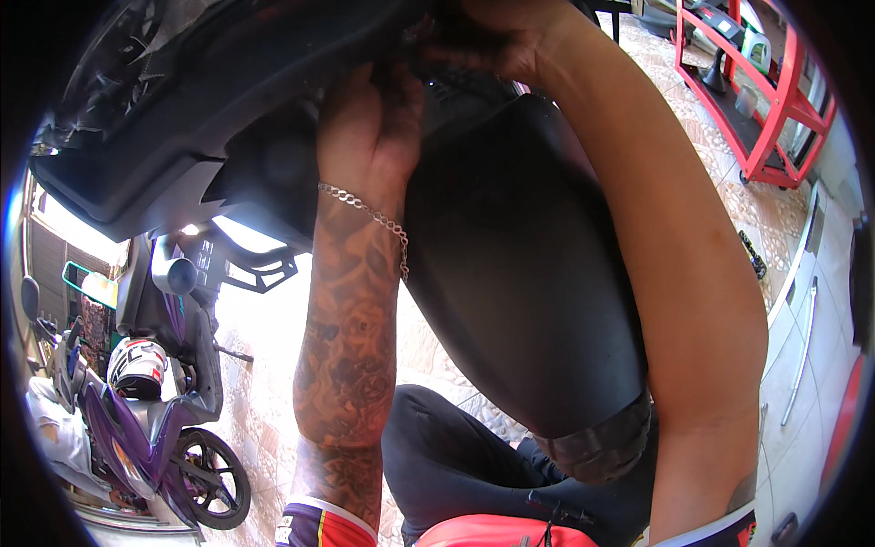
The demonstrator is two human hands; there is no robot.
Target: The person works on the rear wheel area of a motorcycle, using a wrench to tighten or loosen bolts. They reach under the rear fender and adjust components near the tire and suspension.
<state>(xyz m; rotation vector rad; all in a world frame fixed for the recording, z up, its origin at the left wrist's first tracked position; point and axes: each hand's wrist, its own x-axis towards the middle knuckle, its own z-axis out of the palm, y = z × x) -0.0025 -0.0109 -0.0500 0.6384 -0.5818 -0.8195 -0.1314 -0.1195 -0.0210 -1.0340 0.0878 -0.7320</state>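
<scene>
Both my arms reach up around a black motorcycle mudguard [538,264], with a knobby tyre [606,448] showing below it near my lap. My left hand [369,128], with a silver chain bracelet [365,210] on its wrist, goes up beneath the dark body panel [182,109]. Its fingers fade into shadow there. Over the top of the mudguard, my right hand [515,46] bends inward close to the left one. Deep shade covers its fingertips, so what either hand grips cannot be made out.
At the left stands a purple scooter [137,438] with a white, red and black helmet [137,366] on it. A red wheeled cart [779,105] holding bottles and tools is at the far right. A thin metal rod [802,351] lies on the tiled floor.
</scene>
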